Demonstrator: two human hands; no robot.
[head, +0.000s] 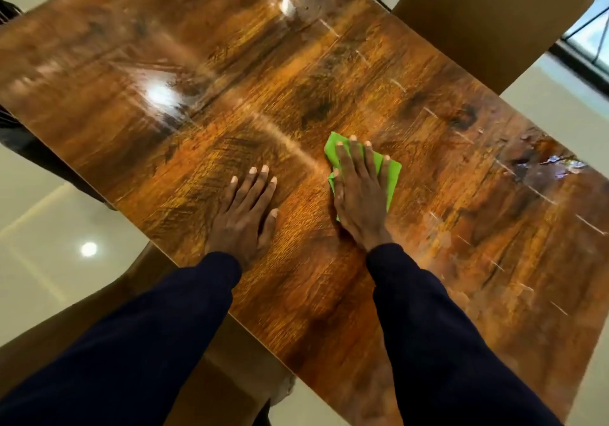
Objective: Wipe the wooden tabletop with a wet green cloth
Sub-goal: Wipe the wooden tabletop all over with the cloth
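Mid-wipe. Presses green cloth point(391, 173) flat onto counter point(329, 79) with right hand point(359, 195), roughly mid-counter, a bit toward counter's near edge. Keeps right fingers point(354, 152) straight and spread: released, not clenched, not grasping, just pinning folded cloth down, with green showing past fingertips and on both sides of palm. Rests left hand point(245, 215) palm-down on bare counter just beside cloth, not touching it, with fingers point(253, 188) straight, released, holding nothing. Looks like bracing only.

Shows glossy counter with lamp glare toward far-left part, droplets point(298, 7) near counter's far corner, wet patch point(543, 162) by counter's right edge. Also a faint pale streak across counter up to cloth, maybe a wipe boundary, cannot tell. Brown chair back point(494, 23) just beyond counter's far-right edge.

To do step well:
- Keep palm flat and pressure even, to hold whole cloth in contact.
- Sweep in long overlapping passes along grain, working toward wet marks by counter's right edge.
- Avoid bunching cloth under heel of hand; refold on any slip of the fold.
- Lift left hand off before wiping under it, or risk prints on damp counter.
- Probably needs a step around for counter's far corner, not a stretch.

Judging by marks, leaves a good part of counter not yet wiped.
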